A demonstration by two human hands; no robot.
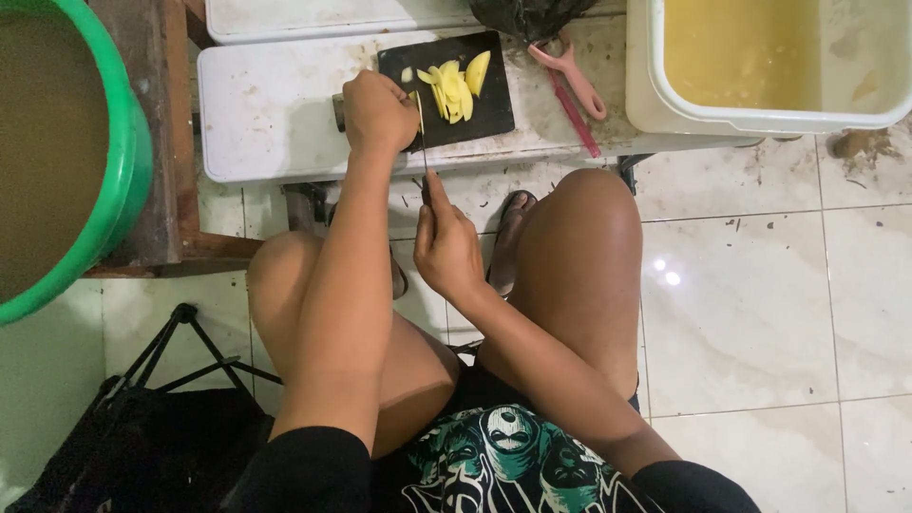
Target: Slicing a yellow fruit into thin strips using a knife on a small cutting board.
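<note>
A black cutting board (475,109) is lying under the left hand (377,112), which is curling closed, pinning something unseen. Just beside it, yellow slices (452,87) are piling. The right hand (446,249), nearer the body, is clamping a knife (423,142).

Cutting board (480,119): black, with pale yellow slices (451,90) on it. Tabletop (271,109) beneath the board: white, stained with brown marks. Peeler (570,81) right of the board: pink. Tub (655,90) further right of the board: white, holding yellow liquid. Bucket (128,180) far left of the board: bright green, murky brown contents. Floor (760,304) below the board: glossy off-white tiles, grey grout lines. Shirt (494,456) nearest the camera: black with teal and white print
</note>
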